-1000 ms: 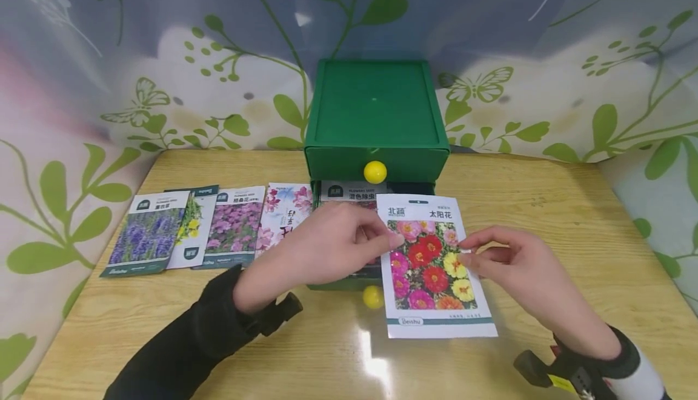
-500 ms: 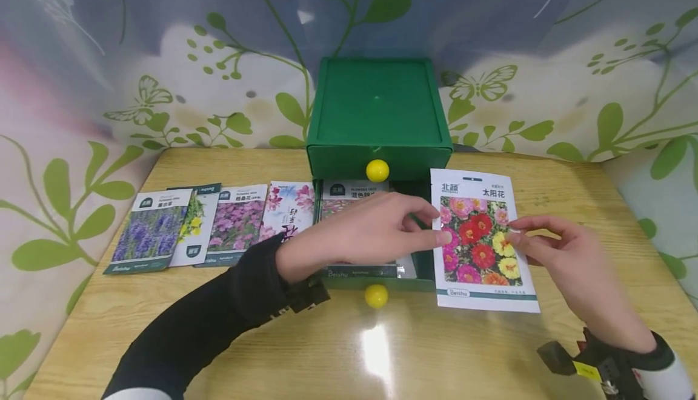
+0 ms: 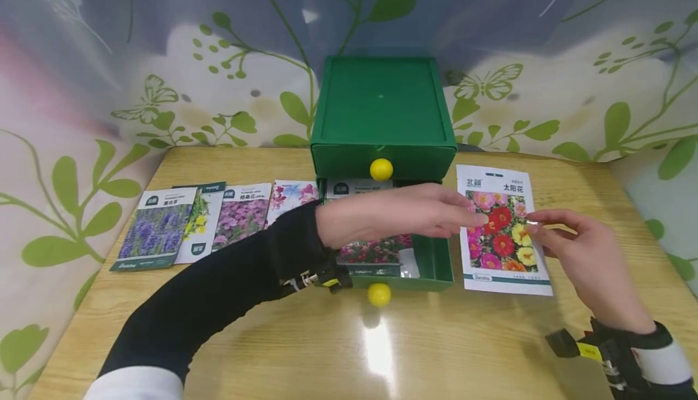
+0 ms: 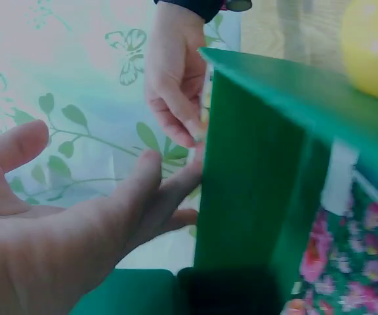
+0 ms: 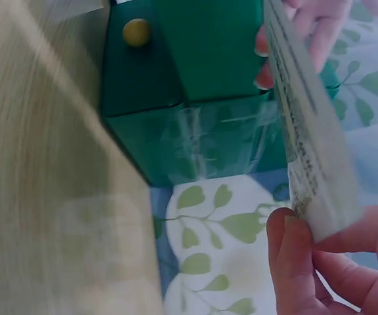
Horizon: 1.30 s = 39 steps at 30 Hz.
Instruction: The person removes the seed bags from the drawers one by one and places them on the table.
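A white seed packet (image 3: 503, 230) with red, pink and yellow flowers is held to the right of the green drawer box. My right hand (image 3: 578, 254) pinches its right edge between thumb and fingers. In the right wrist view the packet (image 5: 307, 125) appears edge-on, above the wooden table. My left hand (image 3: 431, 209) reaches across the open lower drawer (image 3: 436, 263), its fingers straight and its fingertips at the packet's left part. The left wrist view shows that hand's thumb (image 4: 28, 141) spread away from the fingers. More flower seed packets (image 3: 373, 254) lie inside the drawer.
The green box (image 3: 382, 100) stands at the back with its upper drawer shut; yellow knobs (image 3: 381, 170) mark both drawers. Several seed packets (image 3: 158, 224) lie in an overlapping row on the table (image 3: 262, 333) at left. A leaf-patterned cloth (image 3: 262, 79) surrounds the table.
The sun-flower-coloured packet and both hands have moved right, from in front of the drawer to beside it. My left hand has gone from pinching the packet's left edge to straightened fingers.
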{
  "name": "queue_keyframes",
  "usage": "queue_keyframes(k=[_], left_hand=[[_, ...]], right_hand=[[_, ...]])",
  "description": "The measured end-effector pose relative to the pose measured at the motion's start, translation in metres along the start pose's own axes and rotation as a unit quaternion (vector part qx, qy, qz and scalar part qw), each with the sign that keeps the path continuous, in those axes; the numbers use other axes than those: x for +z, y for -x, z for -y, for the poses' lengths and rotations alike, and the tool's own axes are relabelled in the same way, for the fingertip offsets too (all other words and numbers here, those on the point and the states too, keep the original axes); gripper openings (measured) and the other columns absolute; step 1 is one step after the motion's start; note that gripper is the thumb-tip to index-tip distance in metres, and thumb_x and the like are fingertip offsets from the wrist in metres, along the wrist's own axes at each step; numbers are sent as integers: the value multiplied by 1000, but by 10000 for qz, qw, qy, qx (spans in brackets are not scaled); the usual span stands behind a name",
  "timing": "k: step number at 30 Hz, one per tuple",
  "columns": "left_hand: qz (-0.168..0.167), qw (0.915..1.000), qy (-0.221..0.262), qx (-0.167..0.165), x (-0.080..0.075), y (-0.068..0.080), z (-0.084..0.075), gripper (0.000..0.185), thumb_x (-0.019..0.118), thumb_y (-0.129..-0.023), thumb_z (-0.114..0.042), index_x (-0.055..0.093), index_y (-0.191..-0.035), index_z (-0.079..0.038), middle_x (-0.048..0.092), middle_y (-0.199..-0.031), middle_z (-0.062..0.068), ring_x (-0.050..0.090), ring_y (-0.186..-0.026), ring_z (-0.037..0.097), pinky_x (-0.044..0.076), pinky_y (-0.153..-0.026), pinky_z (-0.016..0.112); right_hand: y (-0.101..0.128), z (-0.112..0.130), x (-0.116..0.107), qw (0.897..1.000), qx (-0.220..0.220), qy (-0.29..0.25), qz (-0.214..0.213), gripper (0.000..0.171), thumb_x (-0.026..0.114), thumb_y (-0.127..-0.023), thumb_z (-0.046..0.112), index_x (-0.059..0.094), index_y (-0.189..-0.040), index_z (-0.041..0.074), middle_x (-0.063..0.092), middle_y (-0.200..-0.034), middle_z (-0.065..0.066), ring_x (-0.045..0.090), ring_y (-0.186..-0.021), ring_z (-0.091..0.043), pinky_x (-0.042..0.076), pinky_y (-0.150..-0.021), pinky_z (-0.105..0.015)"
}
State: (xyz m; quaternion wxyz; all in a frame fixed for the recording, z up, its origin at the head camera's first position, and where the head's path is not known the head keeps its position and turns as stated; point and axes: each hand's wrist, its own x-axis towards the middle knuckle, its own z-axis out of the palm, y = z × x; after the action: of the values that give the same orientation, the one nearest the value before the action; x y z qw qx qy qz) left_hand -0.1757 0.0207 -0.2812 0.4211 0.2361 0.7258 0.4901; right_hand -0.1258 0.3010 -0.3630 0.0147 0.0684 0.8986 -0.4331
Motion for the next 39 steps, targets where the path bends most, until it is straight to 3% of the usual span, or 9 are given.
queue_keyframes(k=[5,7,12,14,17,21,29,34,39], left_hand=[[-159,9957,-862,-312,8,-13,-15,59,60,-97,-50,50,-144,-16,53,-138,-9,57,-116,10,44,-99,32],[-149,9882,-1492,-313,12,-18,-20,53,56,-98,-52,57,-137,-17,60,-119,-10,59,-101,6,46,-89,28],[-336,9475,-3131,-546,21,-32,-26,43,50,-99,-57,65,-106,-17,42,-62,-5,39,-50,10,31,-52,24],[-506,9324,-3525,-619,22,-36,-26,44,49,-100,-57,64,-88,-17,38,-56,-4,35,-44,12,27,-48,25],[-761,9196,-3812,-565,23,-39,-22,53,48,-101,-55,56,-67,-15,38,-54,-4,36,-43,11,26,-46,24],[-870,9207,-3794,-277,22,-37,-17,49,51,-101,-52,57,-71,-15,40,-55,-4,40,-46,12,28,-47,23],[-615,9246,-3716,574,16,-18,-12,33,52,-102,-48,65,-116,-22,62,-89,-14,58,-80,3,46,-66,22],[-602,9216,-3772,695,14,1,-15,32,51,-101,-50,64,-116,-24,62,-93,-15,57,-83,2,46,-69,22],[-719,9232,-3684,832,10,25,-17,30,53,-101,-50,65,-113,-26,62,-95,-18,59,-79,1,48,-68,23]], right_hand=[[-11,-10,4,9996,84,-212,148,46,56,-103,35,56,-133,1,44,-143,-18,60,-91,-3,53,-72,-17],[-15,-14,6,9991,142,-356,180,45,56,-103,34,55,-133,0,43,-142,-16,61,-90,-4,53,-72,-18],[-21,-24,10,9977,189,-579,294,43,55,-103,30,54,-133,-1,45,-138,-12,62,-90,-5,54,-74,-19],[-22,-27,12,9970,184,-656,356,43,55,-104,29,54,-133,-2,45,-137,-12,60,-92,-4,54,-75,-19],[-23,-31,15,9964,255,-682,443,43,54,-104,28,53,-133,-3,45,-136,-12,58,-95,-5,53,-75,-18],[-26,-33,20,9970,366,-502,456,44,54,-104,29,53,-135,-2,45,-139,-17,57,-98,-11,52,-75,-17],[-38,-37,33,9980,213,-147,572,38,51,-104,19,56,-134,-3,53,-130,-23,60,-95,-21,54,-73,-22],[-47,-42,41,9974,274,18,670,35,48,-104,15,57,-132,-3,57,-123,-23,58,-97,-30,53,-72,-23],[-53,-42,46,9952,390,34,900,42,51,-105,26,58,-132,-5,57,-129,-24,58,-105,-29,53,-74,-22]])
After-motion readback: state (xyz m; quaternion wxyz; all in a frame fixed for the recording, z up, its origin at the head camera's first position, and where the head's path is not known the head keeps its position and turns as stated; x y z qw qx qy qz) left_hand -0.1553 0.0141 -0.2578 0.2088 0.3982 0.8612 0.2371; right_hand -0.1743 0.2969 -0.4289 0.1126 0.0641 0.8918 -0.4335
